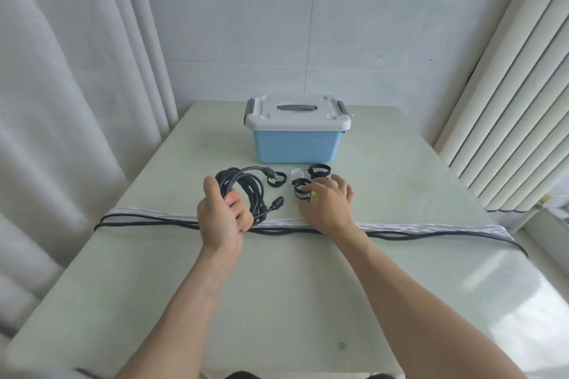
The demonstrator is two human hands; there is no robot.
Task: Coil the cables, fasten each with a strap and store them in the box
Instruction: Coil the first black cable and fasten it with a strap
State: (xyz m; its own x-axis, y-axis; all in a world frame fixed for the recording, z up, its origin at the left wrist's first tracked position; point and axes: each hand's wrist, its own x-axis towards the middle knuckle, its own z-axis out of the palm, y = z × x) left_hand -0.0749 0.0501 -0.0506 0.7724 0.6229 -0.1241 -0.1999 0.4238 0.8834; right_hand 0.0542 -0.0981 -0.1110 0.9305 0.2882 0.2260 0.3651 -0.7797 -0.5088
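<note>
My left hand [220, 212] grips a coiled black power cable [246, 186] upright on the table, its plugs sticking out to the right. My right hand [328, 203] lies over a looped black strap [301, 189], fingers bent down on it. Two more black straps lie close by: one strap [277, 179] beside the coil, another strap [320, 171] further back. Behind them stands a blue box [295, 144] with its white lid [297, 115] closed. Long black cables [431, 235] and a white cable [400, 226] lie stretched across the table.
The pale green table [400, 163] fills the view. A small clear plastic piece [298, 173] lies among the straps. White curtains hang on the left, and a ribbed blind [508, 101] on the right. A tiled wall closes off the back.
</note>
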